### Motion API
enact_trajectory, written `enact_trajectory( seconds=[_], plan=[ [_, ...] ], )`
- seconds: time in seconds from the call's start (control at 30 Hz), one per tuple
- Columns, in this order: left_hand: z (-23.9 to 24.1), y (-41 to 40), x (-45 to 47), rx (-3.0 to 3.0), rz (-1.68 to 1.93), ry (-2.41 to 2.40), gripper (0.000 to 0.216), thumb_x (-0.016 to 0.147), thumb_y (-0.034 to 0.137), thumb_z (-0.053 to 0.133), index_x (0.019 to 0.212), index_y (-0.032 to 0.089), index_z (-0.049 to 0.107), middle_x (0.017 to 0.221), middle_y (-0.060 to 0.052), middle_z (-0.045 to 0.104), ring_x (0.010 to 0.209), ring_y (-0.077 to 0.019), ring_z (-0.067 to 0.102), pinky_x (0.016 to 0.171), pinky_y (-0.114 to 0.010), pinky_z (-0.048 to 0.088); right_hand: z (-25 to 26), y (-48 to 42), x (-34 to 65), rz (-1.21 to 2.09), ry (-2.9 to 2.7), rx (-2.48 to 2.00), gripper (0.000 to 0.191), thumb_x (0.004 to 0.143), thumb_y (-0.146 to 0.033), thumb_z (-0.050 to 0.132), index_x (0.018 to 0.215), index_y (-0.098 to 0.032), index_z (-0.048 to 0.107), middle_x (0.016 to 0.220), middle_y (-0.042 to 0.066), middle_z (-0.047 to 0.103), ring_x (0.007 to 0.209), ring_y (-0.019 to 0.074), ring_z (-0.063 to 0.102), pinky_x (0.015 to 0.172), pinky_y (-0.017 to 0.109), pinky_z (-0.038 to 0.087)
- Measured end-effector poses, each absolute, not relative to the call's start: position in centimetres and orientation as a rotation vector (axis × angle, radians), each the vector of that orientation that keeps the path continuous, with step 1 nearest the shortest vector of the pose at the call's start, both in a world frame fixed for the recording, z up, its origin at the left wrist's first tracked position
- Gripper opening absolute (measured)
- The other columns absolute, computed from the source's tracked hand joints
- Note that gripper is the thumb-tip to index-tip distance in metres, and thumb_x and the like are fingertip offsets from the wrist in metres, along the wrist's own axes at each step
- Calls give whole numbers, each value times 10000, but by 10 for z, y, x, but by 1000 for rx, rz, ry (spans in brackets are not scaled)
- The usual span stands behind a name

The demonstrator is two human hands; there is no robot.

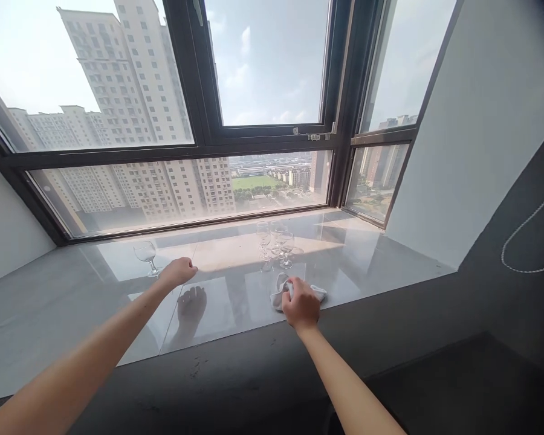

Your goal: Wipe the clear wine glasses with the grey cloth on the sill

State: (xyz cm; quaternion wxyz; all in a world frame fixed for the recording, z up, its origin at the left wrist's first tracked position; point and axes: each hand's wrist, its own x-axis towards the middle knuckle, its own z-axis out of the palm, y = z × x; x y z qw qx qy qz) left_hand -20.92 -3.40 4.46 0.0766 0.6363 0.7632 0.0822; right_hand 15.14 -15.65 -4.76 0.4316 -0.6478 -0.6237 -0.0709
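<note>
My right hand (301, 305) grips a crumpled white cloth (279, 296), which lies on the glossy grey windowsill (236, 311) near its front edge. Several clear stemmed glasses (287, 244) stand close together just beyond that cloth. To the left, another stemmed glass (145, 252) stands alone, upright on the sill. Beside this single glass, on its right, my left hand (178, 273) hovers above the stone with its fingers curled into a fist. Nothing shows in the fist, and its reflection appears in the polished surface below.
Dark-framed windows (199, 145) rise behind the sill and meet at a corner on the right. A metal latch (315, 137) sits on the frame. White walls (428, 157) flank both ends. A beaded cord (503, 251) hangs at far right.
</note>
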Motion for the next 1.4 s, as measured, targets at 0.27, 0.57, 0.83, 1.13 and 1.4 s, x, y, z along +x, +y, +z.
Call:
enact_trajectory(
  seconds=[0.27, 0.57, 0.83, 1.13, 1.4],
  plan=[
    [25, -7, -55, 2054, 524, 1886, 451, 674, 509, 660, 993, 193, 623, 1102, -80, 679, 942, -211, 632, 662, -236, 417, -47, -155, 150, -195, -1522, -1647, 252, 745, -127, 482, 975, -189, 564, 854, 22, 624, 827, 188, 544, 710, 281, 316],
    [0, 23, 25, 1912, 544, 1920, 215, 737, 409, 641, 738, 194, 631, 757, -52, 691, 718, -185, 632, 577, -247, 375, -45, -155, 150, -196, -1526, -1638, 299, 737, -133, 464, 1013, -175, 570, 839, 37, 616, 804, 196, 550, 694, 284, 334],
    [1, 28, 25, 1831, 582, 1981, 107, 752, 309, 621, 803, 224, 662, 863, -52, 713, 762, -179, 639, 612, -247, 392, -42, -156, 149, -164, -1518, -1623, 305, 729, -134, 459, 1007, -178, 576, 863, 43, 630, 829, 202, 559, 720, 294, 354],
    [2, 5, -1, 1941, 609, 1986, 73, 693, 282, 611, 674, 219, 579, 739, -27, 674, 716, -185, 610, 585, -258, 359, -47, -154, 150, -218, -1534, -1635, 311, 733, -138, 468, 1022, -177, 576, 855, 41, 621, 826, 195, 557, 723, 286, 369],
    [-13, -47, -98, 1919, 642, 2016, 131, 705, 301, 583, 629, 212, 523, 620, 9, 611, 594, -145, 553, 540, -248, 318, -43, -160, 154, -203, -1567, -1508, 516, 849, -276, 457, 1355, -180, 438, 1076, 84, 607, 1020, 251, 520, 823, 351, 423]
  ],
)
